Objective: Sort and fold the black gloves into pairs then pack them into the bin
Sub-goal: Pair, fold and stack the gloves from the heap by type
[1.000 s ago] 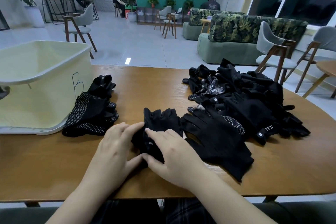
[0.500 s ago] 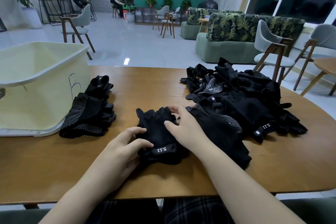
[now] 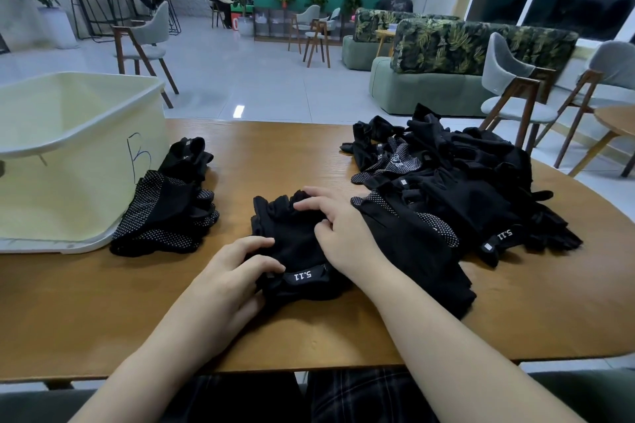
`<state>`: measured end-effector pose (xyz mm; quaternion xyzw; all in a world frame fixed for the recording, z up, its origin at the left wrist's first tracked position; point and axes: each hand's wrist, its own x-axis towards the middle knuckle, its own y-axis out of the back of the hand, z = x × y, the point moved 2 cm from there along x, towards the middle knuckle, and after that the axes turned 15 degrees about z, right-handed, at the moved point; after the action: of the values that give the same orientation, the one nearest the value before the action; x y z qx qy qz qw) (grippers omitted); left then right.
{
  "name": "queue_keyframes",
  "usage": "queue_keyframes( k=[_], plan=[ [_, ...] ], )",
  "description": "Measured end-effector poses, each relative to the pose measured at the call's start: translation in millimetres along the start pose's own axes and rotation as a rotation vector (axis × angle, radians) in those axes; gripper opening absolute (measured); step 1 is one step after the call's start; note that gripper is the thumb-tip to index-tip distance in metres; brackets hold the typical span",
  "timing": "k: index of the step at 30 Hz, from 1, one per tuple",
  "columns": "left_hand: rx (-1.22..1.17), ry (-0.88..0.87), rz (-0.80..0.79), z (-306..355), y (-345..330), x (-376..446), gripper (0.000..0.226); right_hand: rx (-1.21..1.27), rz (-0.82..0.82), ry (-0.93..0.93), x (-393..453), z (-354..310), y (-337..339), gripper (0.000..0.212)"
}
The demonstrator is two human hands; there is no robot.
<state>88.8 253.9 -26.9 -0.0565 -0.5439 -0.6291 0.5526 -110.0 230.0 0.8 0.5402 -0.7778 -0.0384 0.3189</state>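
Here, the black fingerless glove (image 3: 292,237) lies flat at the table's (image 3: 103,302) middle, white "5.11" cuff label toward me. My left hand (image 3: 226,278) pinches its cuff; my right hand (image 3: 340,233) presses its knuckle area with curled fingers. Unsorted gloves (image 3: 464,182) are heaped right, folded pairs (image 3: 168,216) beside the cream bin (image 3: 79,134).

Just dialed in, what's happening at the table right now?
A person is sorting black gloves at a wooden table. Both hands work on the glove pair in the middle: the left hand grips its cuff end near the 5.11 label, and the right hand presses curled fingers on its finger end. An unsorted pile lies to the right, a small folded stack sits beside the cream bin on the left. This pair is not yet packed.
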Motion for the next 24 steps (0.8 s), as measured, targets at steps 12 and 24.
queue_keyframes(
  k=[12, 24],
  plan=[
    [0.150, -0.036, -0.011, 0, 11, -4, 0.037, -0.281, -0.065, 0.152, -4, -1, 4, 0.031],
    [0.117, 0.068, -0.091, 0, 6, 2, 0.063, -0.310, -0.477, 0.206, -43, -2, 33, 0.053]
  ],
)
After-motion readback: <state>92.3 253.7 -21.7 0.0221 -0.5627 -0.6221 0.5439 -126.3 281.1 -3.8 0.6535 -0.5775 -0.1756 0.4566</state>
